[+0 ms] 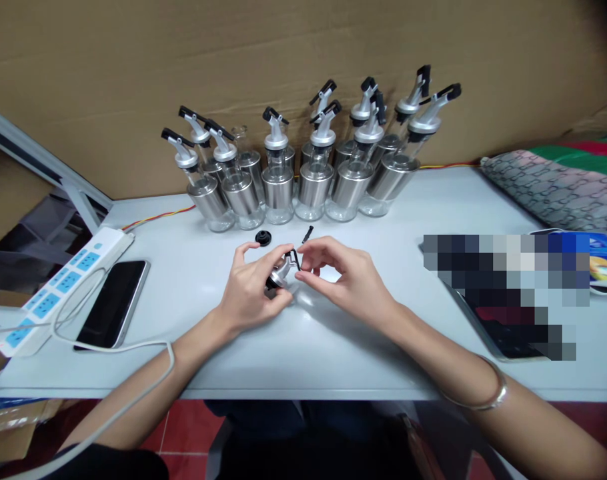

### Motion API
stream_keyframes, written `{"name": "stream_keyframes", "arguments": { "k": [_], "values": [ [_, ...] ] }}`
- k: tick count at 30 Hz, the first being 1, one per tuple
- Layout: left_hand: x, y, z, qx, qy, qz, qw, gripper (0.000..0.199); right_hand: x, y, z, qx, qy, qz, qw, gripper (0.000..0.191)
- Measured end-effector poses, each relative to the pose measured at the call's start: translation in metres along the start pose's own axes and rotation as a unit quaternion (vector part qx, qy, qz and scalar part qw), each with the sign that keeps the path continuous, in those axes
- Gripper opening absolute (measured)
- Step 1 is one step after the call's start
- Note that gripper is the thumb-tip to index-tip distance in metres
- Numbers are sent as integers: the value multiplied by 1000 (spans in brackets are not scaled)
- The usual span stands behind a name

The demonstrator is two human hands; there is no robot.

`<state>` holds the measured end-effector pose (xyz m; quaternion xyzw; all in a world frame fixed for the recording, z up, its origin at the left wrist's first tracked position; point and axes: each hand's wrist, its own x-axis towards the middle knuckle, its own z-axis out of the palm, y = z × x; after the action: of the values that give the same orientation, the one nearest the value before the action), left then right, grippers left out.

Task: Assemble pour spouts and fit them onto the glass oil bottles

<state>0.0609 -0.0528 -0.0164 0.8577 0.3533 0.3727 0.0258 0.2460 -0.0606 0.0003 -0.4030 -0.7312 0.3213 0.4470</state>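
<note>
Tbl (283, 360), L hand (248, 288) w/ spout (282, 272), inside frt edge (308, 394)

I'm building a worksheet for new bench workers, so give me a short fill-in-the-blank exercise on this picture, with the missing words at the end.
1. The silver pourer top is held in the ____ hand.
2. A bangle circles the ____ arm.
3. The power strip beside the phone has socket panels coloured ____.
4. The small round piece on the table, in front of the bottles, is ____.
Missing words: left; right; blue; black.
</note>
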Motion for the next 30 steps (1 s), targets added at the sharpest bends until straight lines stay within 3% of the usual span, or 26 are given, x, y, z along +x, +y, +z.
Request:
{"name": "stream_keyframes", "arguments": {
  "k": [3, 8, 13, 18, 30],
  "values": [
    [1, 1, -1, 4, -6, 2, 1000, 61, 1, 2, 0, 73, -2, 62, 995, 25],
    [0, 1, 0, 3, -7, 13, 1000, 57, 5, 0, -3, 181, -70, 171, 966, 13],
    [0, 1, -1, -9, -4, 30, 999, 58, 10, -3, -10, 298, -143, 203, 922, 11],
    [0, 1, -3, -16, 1, 51, 999, 60, 11, -1, -12, 349, -162, 228, 894, 10],
    [0, 0, -1, -17, 7, 61, 998, 56, 8, 1, -9, 293, -141, 205, 923, 10]
  ]
}}
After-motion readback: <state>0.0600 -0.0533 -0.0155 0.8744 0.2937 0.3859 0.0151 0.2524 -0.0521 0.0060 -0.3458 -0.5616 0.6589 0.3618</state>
